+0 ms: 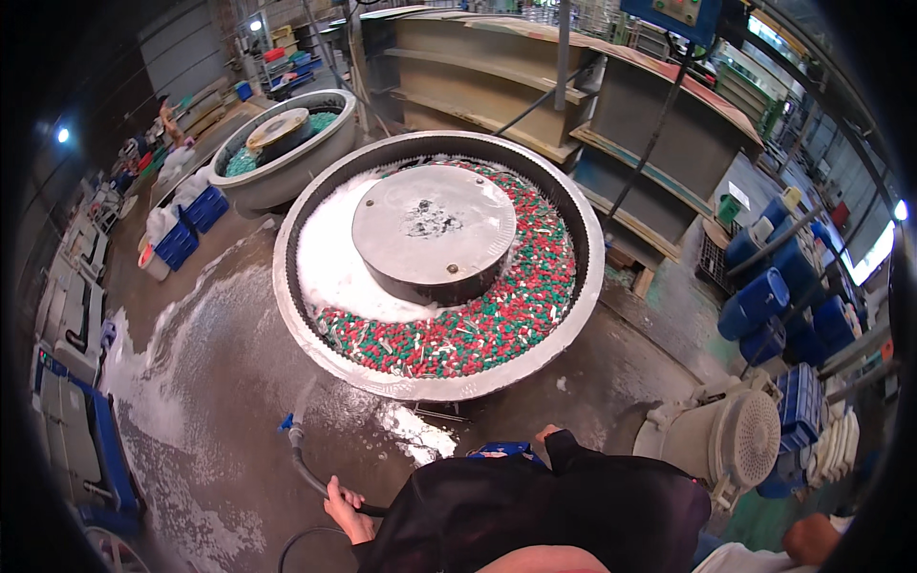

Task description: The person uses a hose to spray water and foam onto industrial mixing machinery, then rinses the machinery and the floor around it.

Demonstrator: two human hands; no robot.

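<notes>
Some of the work looks done: red and green chips lie bare at the right and front of the round tub, while white foam on its left side seems to be what is left. Just in front of the tub, to its left, the left hand has its fingers wrapped around a black hose. The right hand is in front of the tub, to its right, but I cannot tell how its fingers are.

Black fabric clothing hides most of the right hand and part of a blue object beside it, while the upper edge crops a blue boxy control panel.
</notes>
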